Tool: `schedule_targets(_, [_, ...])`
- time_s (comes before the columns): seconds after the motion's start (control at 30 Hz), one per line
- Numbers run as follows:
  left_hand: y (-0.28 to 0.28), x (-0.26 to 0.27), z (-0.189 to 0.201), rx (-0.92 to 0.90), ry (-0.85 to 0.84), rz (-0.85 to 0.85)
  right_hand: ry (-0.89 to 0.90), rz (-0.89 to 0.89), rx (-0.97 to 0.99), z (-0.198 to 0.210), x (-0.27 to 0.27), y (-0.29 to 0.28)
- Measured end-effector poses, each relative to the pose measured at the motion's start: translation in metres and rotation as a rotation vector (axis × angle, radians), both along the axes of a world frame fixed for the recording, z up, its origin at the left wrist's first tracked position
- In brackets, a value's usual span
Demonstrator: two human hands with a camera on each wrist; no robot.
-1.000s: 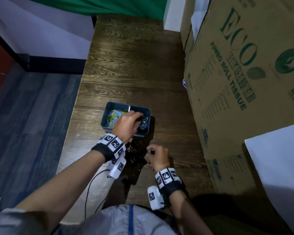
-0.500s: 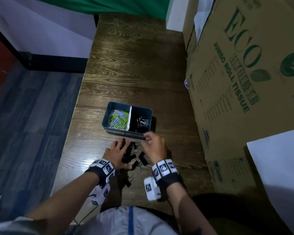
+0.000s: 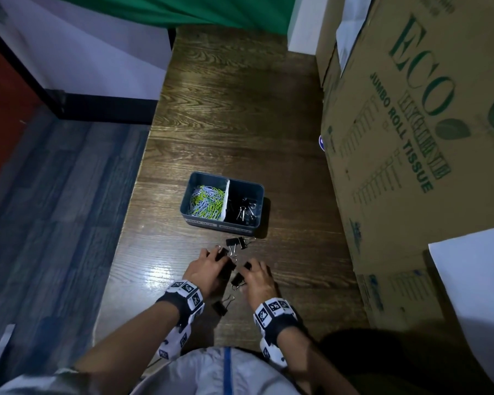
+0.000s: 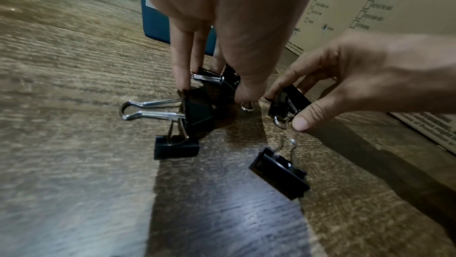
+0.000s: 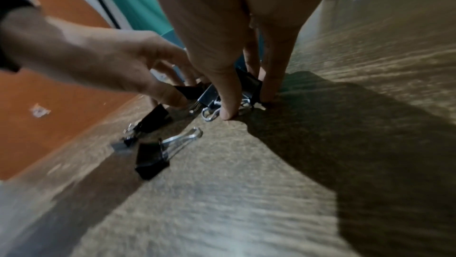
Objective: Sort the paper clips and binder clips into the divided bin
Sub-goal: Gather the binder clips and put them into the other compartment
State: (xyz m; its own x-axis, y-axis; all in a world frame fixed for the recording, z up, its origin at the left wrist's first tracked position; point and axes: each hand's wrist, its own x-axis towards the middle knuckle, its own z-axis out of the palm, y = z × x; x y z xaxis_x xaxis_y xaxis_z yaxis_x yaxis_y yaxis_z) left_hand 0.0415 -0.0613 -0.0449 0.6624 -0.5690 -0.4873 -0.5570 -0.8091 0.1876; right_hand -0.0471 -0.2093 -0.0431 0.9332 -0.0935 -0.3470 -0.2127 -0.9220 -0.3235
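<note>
The blue-grey divided bin [image 3: 184,206] stands on the wooden table, with green and white paper clips [image 3: 205,201] in its left compartment and black binder clips [image 3: 245,209] in its right one. Loose binder clips lie in front of it [image 3: 237,242] and near my wrists [image 3: 221,306]. My left hand [image 3: 221,259] pinches black binder clips [image 4: 209,85] on the tabletop between fingers and thumb. Just to its right, my right hand [image 3: 247,269] pinches one binder clip [image 4: 288,101] between thumb and index finger. Other clips [image 4: 176,147] [image 4: 279,173] lie free beside the hands.
A tall cardboard box [image 3: 405,138] printed "ECO jumbo roll tissue" walls off the table's right side. The table's left edge [image 3: 131,212] drops to a grey plank floor. A white sheet [image 3: 473,295] overhangs at the lower right.
My left hand left the bin's right compartment and came back down onto the loose binder clips. My right hand reached to the bin's front edge, then returned to the pile.
</note>
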Motion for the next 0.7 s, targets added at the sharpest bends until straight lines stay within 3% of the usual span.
schedule_targets(0.27, [0.006, -0.002, 0.001, -0.13, 0.001, 0.037, 0.13, -0.218, 0.108, 0.001, 0.01, -0.012])
schedule_targets(0.37, [0.011, -0.003, 0.01, -0.183, -0.097, 0.048, 0.122, -0.318, 0.182, 0.003, 0.008, -0.018])
schedule_targets(0.53, [0.003, 0.007, 0.043, -0.396, -0.291, 0.067, 0.145, -0.39, 0.212, 0.01, 0.008, -0.031])
schedule_targets(0.7, [-0.034, 0.053, 0.088, -0.583, -0.315, 0.202, 0.101, -0.421, 0.202, 0.025, 0.007, -0.035])
